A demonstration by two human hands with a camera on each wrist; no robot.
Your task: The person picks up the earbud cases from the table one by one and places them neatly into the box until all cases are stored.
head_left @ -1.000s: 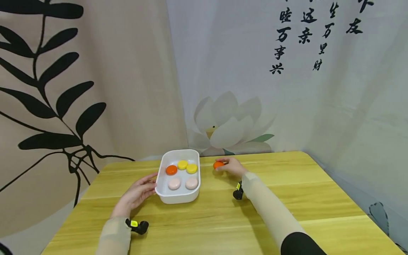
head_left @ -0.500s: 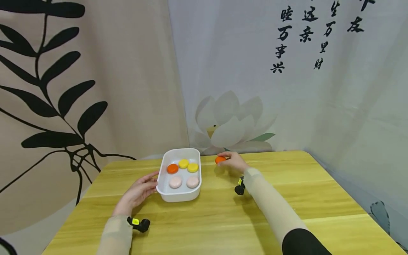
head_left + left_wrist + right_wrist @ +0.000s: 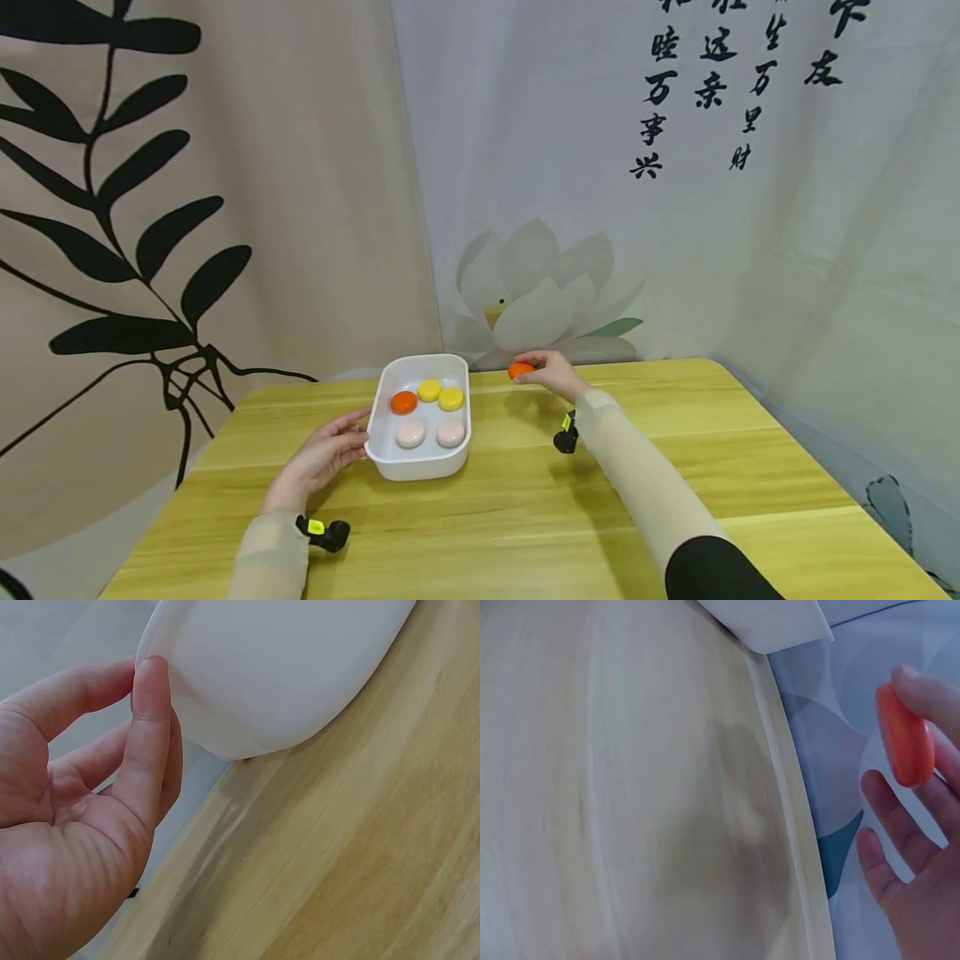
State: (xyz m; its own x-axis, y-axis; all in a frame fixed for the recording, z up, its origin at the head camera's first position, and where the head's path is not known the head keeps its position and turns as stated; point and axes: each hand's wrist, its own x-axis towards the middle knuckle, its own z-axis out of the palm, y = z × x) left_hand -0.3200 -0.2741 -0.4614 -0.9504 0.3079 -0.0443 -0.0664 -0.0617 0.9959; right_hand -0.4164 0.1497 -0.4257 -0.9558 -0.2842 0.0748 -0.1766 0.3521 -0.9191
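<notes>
A white rectangular tray (image 3: 381, 454) with rounded corners stands at the back of the wooden table. In it lie an orange disc (image 3: 403, 402), two yellow discs and two pale pink discs, all smooth and rounded. My left hand (image 3: 324, 457) holds the tray's left rim; thumb and fingertips meet at its edge in the left wrist view. To the right of the tray, my right hand (image 3: 553, 374) pinches another orange disc (image 3: 906, 739) between thumb and fingers, above the tabletop. The lower two fingers of that hand stand apart from the disc.
The wooden table (image 3: 480, 542) ends just behind the tray, against a hanging cloth (image 3: 540, 192) with a lotus print and black characters. A second cloth (image 3: 315, 208) with dark printed leaves hangs at the left.
My right hand has lifted the orange disc off the tabletop and shifted slightly right and toward the back edge. The left hand and the tray keep their places.
</notes>
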